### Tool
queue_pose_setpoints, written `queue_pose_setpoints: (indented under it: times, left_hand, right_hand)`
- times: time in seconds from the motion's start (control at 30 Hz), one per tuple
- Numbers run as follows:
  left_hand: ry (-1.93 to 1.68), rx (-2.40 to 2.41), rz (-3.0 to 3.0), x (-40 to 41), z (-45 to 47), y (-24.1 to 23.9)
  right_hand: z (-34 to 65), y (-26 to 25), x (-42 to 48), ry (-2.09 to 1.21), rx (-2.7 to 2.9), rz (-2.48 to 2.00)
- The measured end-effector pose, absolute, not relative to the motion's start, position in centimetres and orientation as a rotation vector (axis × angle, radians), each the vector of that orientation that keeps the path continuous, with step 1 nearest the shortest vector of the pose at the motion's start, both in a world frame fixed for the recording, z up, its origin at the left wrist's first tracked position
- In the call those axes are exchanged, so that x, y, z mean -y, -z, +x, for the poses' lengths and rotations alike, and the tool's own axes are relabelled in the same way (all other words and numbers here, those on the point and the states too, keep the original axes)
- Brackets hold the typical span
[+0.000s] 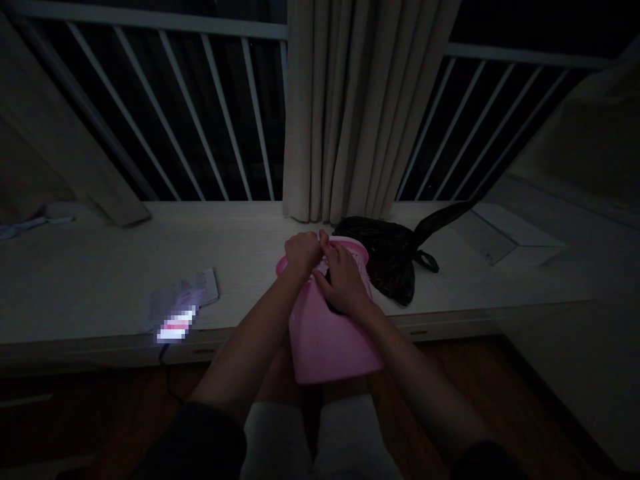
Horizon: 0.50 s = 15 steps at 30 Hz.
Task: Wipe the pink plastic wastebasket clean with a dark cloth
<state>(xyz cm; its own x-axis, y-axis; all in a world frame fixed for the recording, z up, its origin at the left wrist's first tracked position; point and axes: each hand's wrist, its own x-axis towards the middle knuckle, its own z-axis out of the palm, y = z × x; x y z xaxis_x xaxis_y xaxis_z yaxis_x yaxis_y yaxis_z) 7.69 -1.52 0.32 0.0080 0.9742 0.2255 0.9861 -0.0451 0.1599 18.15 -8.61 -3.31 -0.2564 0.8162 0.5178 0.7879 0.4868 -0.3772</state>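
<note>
A pink trash bin (330, 340) with a lattice band near its rim is tipped over in front of me, its base toward my body. My left hand (303, 252) is closed in a fist at the rim; its fingertips are hidden. My right hand (344, 279) curves over the bin's side just beside it, thumb apart from the fingers. Something black (334, 307) shows under that palm; I cannot tell what it is. Right behind the bin lies a knotted black plastic bag (385, 250), its long tail reaching up to the right.
A pale ledge (250, 233) runs beneath the barred windows. On it are a booklet (205, 285) beside a bright pixelated screen (175, 325) with a cable, and a white box (510, 233) at right. A beige curtain (350, 120) hangs behind the bin. The room is dim.
</note>
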Motion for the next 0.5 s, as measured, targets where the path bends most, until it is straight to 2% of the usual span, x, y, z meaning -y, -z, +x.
queue_pose_setpoints:
  times: [0.5]
  left_hand:
    - [0.476, 2.235, -2.175, 1.1, 8.4, -0.5]
  right_hand:
    - [16.5, 2.9, 10.5, 0.004, 2.140, -1.376]
